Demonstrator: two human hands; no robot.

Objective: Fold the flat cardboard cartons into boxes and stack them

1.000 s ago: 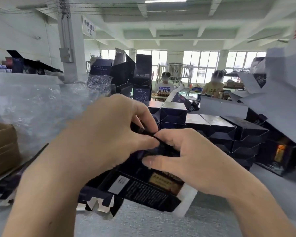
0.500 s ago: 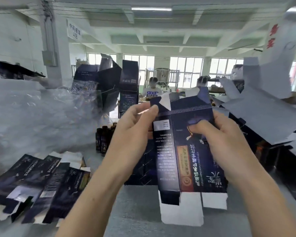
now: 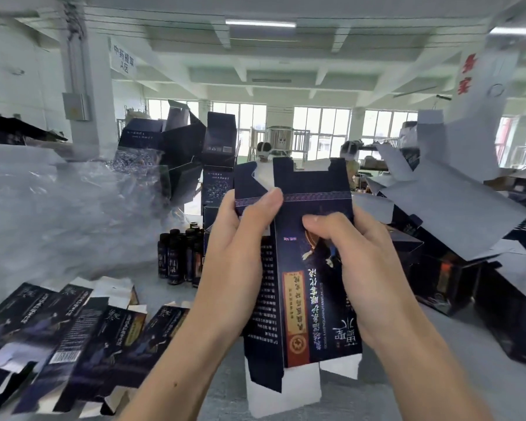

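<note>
1. Position: the carton (image 3: 313,268) is held upright in front of the person, above the table (image 3: 498,390). Its print is upside down, and the flaps at both ends stand unfolded.
2. Left hand (image 3: 234,262): it grips the narrow side panel near the top. The thumb is pressed flat on the dark face. The other fingers are behind the board and cannot be seen.
3. Right hand (image 3: 365,268): it holds the opposite edge. The thumb is pressed onto the front panel, and the fingers curl round to the back, out of view.
4. Progress: two panels meet at an angle, so the sleeve appears partly squared up. Neither end is closed yet.
5. Handling: this looks like thin printed board — light, stiff across a panel, weak along the scores. The finish looks smooth and may slip. A squeeze in the middle of a panel is likely to dent it.
6. Hold: grip at the long corner folds, close to the end being closed. Push each flap at its root, not at its tip.
7. Surroundings: flat cartons (image 3: 73,329) lie fanned on the table to the left. Bottles (image 3: 179,256) stand beyond the left hand, and boxes (image 3: 219,138) are piled behind them.
</note>
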